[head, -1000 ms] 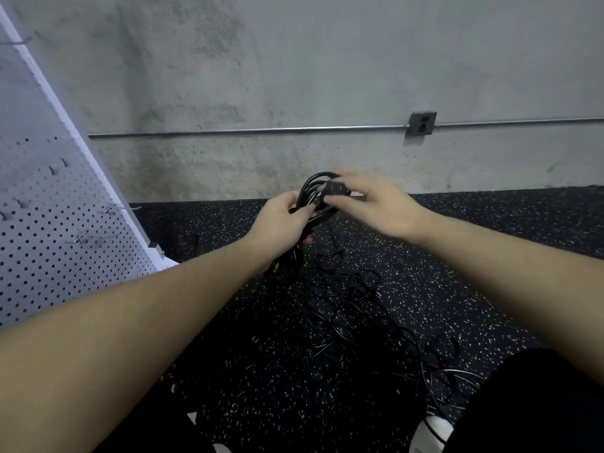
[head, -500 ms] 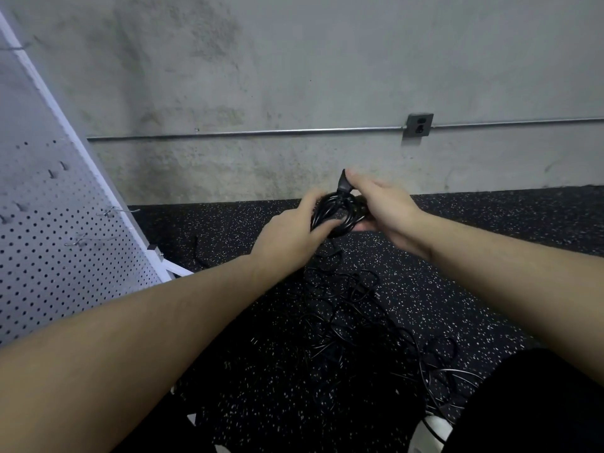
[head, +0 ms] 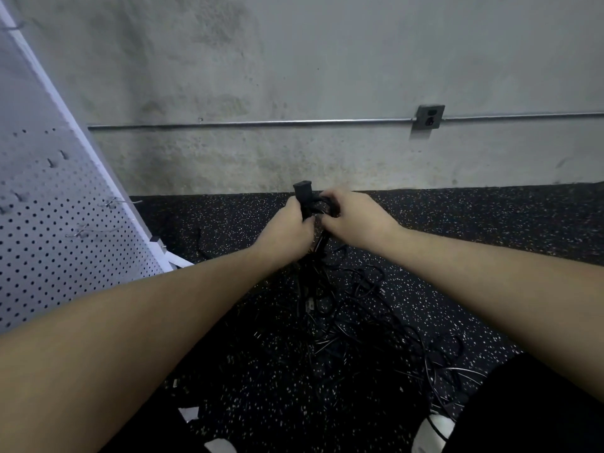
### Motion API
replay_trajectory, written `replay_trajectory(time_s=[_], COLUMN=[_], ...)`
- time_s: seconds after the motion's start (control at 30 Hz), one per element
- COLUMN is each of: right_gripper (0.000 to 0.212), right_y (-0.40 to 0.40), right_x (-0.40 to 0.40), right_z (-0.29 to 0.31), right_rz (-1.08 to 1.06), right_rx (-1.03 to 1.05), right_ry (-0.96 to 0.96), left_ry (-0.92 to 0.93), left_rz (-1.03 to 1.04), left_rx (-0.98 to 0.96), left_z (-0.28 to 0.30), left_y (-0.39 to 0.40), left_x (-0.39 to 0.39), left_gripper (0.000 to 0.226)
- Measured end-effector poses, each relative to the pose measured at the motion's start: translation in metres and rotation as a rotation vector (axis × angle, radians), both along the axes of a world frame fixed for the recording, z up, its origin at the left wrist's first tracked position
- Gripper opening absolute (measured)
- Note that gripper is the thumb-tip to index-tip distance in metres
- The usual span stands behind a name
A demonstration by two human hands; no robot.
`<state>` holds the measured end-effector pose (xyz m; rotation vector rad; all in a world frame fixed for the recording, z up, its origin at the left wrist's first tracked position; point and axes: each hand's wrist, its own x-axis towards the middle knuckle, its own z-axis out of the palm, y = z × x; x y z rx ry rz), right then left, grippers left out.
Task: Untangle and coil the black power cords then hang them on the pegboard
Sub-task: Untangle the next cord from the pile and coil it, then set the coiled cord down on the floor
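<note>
We are holding a small coil of black power cord point(head: 318, 207) up in front of us, above the speckled rubber floor point(head: 457, 230), both hands closed around it. Our left hand point(head: 287, 228) is gripping the bundle with the connector plug point(head: 302, 188) sticking up above the knuckles; our right hand point(head: 351, 217) is curling its fingers round the loops from the other side. A tail of cord is trailing down from the coil into the tangled pile of cords point(head: 359, 322) lying on the floor between our arms. The white pegboard point(head: 49, 223) is standing to our left, its wire hooks point(head: 94, 228) bare. Risk, as we are judging it: the trailing tail may be snagged in the pile, so pulling could drag other cords up or tighten a knot. Loosening either grip could let the loops spring apart. A coil left unsecured may also slip off a hook.
</note>
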<state>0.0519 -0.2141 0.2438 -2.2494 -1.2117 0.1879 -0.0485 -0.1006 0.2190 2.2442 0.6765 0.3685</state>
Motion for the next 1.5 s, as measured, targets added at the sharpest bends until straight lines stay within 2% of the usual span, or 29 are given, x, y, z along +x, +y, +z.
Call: replay_trajectory(time_s=[0.1,0.2,0.23,0.47,0.57,0.67,0.8,0.9,0.97,1.07,1.13,1.27,1.4,1.5], right_gripper=[0.024,0.012,0.012,0.02,0.03,0.038,0.037,0.032,0.028,0.026,0.026,0.02,0.022,0.027], right_y=[0.014,0.03,0.035,0.077,0.094,0.107,0.125,0.134,0.135,0.129,0.123,0.103,0.073,0.048], right_x=[-0.001,0.001,0.002,-0.001,-0.005,-0.007,-0.005,-0.004,-0.002,0.003,0.006,0.011,0.013,0.02], right_z=[-0.004,-0.008,-0.012,-0.06,-0.085,-0.117,-0.157,-0.177,-0.187,-0.194,-0.195,-0.183,-0.165,-0.158], right_rz=[0.016,0.001,0.002,0.051,0.148,0.265,0.38,0.411,0.417,0.394,0.381,0.371,0.366,0.369], right_rx=[-0.068,-0.085,-0.087,-0.196,-0.333,-0.492,-0.621,-0.646,-0.652,-0.678,-0.706,-0.739,-0.764,-0.794], right_ry=[-0.057,-0.062,-0.052,0.412,0.416,0.389,0.417,0.441,0.455,0.473,0.472,0.448,0.415,0.372], left_ry=[0.001,-0.032,-0.034,0.041,0.109,0.17,0.305,0.401,0.497,0.648,0.69,0.752,0.672,0.678], left_rz=[0.02,0.055,0.066,0.102,0.182,0.327,0.432,0.499,0.489,0.422,0.36,0.166,0.02,-0.129], left_rx=[-0.121,-0.262,-0.305,-0.487,-0.497,-0.588,-0.659,-0.673,-0.605,-0.38,-0.219,0.084,0.156,0.208], left_z=[-0.002,-0.005,-0.007,-0.053,-0.084,-0.121,-0.169,-0.195,-0.21,-0.219,-0.212,-0.195,-0.175,-0.164], left_y=[0.011,0.021,0.026,0.07,0.094,0.121,0.152,0.165,0.171,0.18,0.183,0.178,0.142,0.106], left_x=[-0.005,-0.012,-0.015,-0.042,-0.054,-0.07,-0.094,-0.105,-0.109,-0.112,-0.11,-0.102,-0.085,-0.068], left_gripper=[0.025,0.006,0.008,0.014,0.014,0.019,0.032,0.027,0.03,0.054,0.06,0.053,0.043,0.04])
